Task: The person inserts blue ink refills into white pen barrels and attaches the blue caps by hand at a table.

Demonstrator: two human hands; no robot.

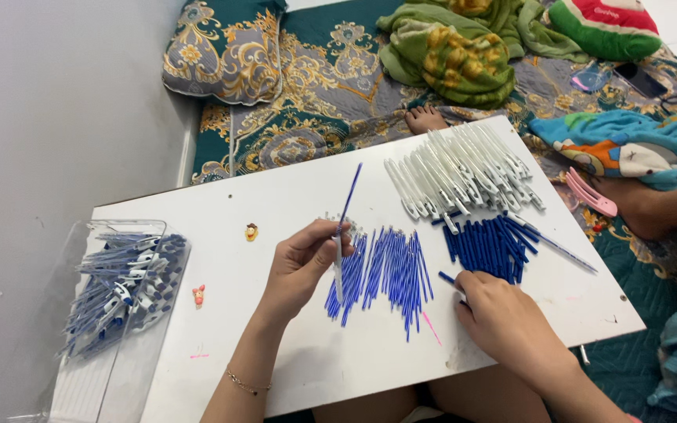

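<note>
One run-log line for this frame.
left hand: holds blue refill upright | right hand: at dark blue caps | white board: refill pile, white barrels

Two hands (299, 262), three pen-part heaps (381, 274), one pillow (225, 51).

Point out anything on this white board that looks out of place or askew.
A pink hair clip lies half off the white board at its right edge, unlike the sorted pen parts. One blue refill has strayed from the blue caps, pointing right. Two small stickers also sit apart.
</note>
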